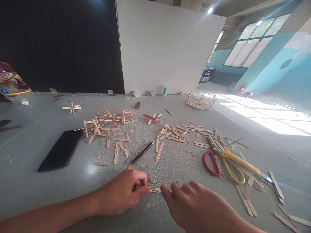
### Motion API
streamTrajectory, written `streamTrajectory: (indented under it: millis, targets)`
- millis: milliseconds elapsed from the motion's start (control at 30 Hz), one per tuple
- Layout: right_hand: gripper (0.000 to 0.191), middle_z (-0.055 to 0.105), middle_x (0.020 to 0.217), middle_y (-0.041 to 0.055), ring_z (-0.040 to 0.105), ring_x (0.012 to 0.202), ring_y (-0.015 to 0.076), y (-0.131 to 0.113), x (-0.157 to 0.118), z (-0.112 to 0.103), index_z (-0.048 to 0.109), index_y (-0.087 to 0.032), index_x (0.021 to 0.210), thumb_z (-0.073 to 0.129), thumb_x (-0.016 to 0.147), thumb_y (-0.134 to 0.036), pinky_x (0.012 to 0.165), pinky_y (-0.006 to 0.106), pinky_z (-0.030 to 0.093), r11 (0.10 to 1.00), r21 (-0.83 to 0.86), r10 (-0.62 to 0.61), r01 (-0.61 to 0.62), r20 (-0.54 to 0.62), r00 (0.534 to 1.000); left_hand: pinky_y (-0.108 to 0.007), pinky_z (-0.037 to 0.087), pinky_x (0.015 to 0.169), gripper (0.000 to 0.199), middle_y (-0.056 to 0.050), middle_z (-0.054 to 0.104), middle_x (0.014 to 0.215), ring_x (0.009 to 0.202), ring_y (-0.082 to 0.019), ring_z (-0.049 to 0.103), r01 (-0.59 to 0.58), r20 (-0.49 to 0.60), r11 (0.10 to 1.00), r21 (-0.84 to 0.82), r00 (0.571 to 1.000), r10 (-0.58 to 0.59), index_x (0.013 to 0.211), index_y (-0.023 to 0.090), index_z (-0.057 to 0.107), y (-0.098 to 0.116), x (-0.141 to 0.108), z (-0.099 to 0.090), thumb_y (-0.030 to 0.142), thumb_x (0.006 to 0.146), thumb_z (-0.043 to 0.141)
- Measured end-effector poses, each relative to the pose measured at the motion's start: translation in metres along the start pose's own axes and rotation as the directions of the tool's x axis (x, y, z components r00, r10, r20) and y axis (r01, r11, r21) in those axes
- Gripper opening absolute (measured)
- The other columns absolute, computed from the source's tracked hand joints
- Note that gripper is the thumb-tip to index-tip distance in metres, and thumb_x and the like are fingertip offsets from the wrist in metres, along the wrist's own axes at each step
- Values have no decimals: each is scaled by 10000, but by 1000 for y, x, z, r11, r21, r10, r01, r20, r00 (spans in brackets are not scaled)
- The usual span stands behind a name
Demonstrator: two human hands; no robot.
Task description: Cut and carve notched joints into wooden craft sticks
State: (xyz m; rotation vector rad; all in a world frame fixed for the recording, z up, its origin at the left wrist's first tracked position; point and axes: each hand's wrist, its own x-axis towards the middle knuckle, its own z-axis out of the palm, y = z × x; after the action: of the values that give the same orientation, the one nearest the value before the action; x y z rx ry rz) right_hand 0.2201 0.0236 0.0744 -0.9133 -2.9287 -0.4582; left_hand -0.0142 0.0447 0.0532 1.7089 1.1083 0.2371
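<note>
Between my two hands, low in the head view, lies a short pale wooden stick piece [155, 190]. My left hand [130, 191] pinches its left end between thumb and fingers. Curled over its right end is my right hand [188, 202], with the fingers bent down; a small dark tip shows just above them, and what they grip is hidden. A black pen [143, 152] lies on the grey table [97, 181] beyond my hands. Several loose sticks [116, 152] lie farther out.
Scissors [213, 155] with red and yellow handles and a yellow cutter [243, 162] lie right among sticks. A black phone [60, 150] is at left. Farther back are a red tool [151, 118], a stick frame [201, 102], a green-white tube [165, 90] and a white panel [167, 45].
</note>
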Motion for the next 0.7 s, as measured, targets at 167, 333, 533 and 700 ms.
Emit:
streamTrajectory:
  millis: [167,333,533,700]
  targets:
    - [347,666,610,-21,651,495,190,18,14,-10,673,-230,817,598,612,39,427,331,201,995,100,0,-23,220,975,-210,341,508,243,70,503,525,493,-108,450,-13,-35,1000,-9,999,13,716,211,480,1,0,1,288,944,514]
    - [614,738,863,5,693,631,160,22,-15,12,619,-227,1268,524,741,73,522,272,399,957,271,59,-102,162,985,-216,309,503,247,66,487,564,525,-112,428,-22,-36,1000,23,999,23,728,206,494,-1,2,1,316,946,531]
    - [730,720,943,47,680,680,166,15,-27,29,471,-107,1427,547,708,-9,611,289,506,983,177,-45,48,-21,999,-208,303,462,250,63,499,565,484,-110,442,-3,-27,1000,-10,1000,3,762,211,489,-4,2,2,352,967,515]
    - [629,695,840,-21,620,574,169,23,-28,21,521,-130,1330,548,719,16,495,347,415,998,9,-67,68,-47,997,-206,318,463,254,63,514,543,456,-103,445,12,-17,999,-40,1000,-12,741,209,491,0,0,1,326,965,509]
